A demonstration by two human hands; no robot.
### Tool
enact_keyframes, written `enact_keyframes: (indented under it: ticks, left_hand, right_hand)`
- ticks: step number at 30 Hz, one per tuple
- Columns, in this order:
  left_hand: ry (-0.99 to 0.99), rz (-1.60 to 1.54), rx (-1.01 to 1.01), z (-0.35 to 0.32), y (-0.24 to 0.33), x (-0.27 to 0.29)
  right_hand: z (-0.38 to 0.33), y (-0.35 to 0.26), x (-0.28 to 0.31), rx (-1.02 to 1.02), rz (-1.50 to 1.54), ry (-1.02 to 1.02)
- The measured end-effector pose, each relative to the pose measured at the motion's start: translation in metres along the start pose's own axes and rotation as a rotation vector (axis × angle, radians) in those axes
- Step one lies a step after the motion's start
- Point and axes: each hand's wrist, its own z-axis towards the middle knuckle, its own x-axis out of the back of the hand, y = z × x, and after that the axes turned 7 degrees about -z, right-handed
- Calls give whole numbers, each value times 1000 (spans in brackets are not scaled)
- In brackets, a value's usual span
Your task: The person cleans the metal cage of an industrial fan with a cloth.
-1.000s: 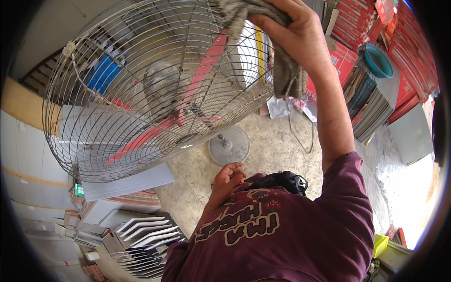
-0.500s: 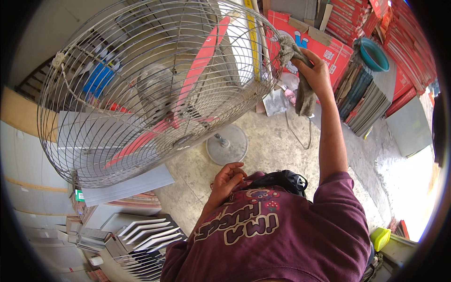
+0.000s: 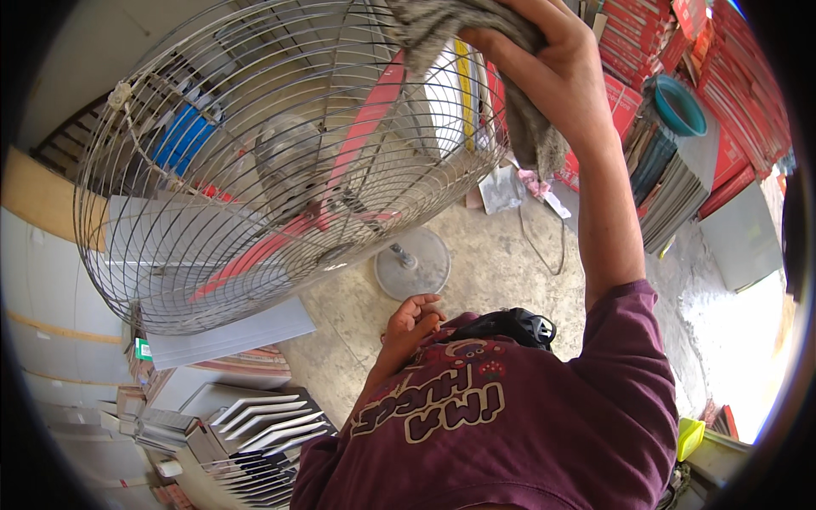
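Note:
A large pedestal fan point(image 3: 333, 253) with a wire guard fills the upper left of the head view. Red blades point(image 3: 365, 119) show through its wires, and a round grey base point(image 3: 414, 270) rests on the floor. Up at the guard's right rim, my right hand point(image 3: 552, 72) grips a dirty grey rag point(image 3: 534, 132). Part of the rag lies against the wires and part hangs below my fingers. My left hand point(image 3: 412, 323) is held in front of my waist, below the fan base, its fingers loosely bent and apart with nothing visible in them.
Red cartons point(image 3: 625, 106) and stacked flat panels point(image 3: 680, 200) stand at the right, with a teal basin point(image 3: 678, 106) on top. A thin cable loop point(image 3: 544, 255) lies on the floor. White-edged panels point(image 3: 272, 421) stand at lower left; a yellow container point(image 3: 690, 438) sits at lower right.
My right hand has moved up and closer, carrying the rag from the guard's right edge leftward over its upper right wires. My left hand has hardly moved.

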Motion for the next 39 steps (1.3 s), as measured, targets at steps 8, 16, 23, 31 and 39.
enact_keyframes:
  ticks: [8, 16, 23, 31, 39]
  left_hand:
    - [43, 16, -23, -2, -3, 2]
    - [21, 17, -22, -3, 0, -6]
    - [-49, 37, -43, 0, -8, -3]
    - [-79, 81, -68, 0, -13, 1]
    - [-56, 48, -54, -2, -16, -1]
  right_hand:
    - [-5, 29, -2, -206, -108, -81]
    - [-80, 105, 7, -544, -86, 29]
    - [-165, 146, -10, -750, -36, 196]
    - [-239, 163, -16, -984, -285, -54]
    - [-217, 144, 3, -857, -97, 175]
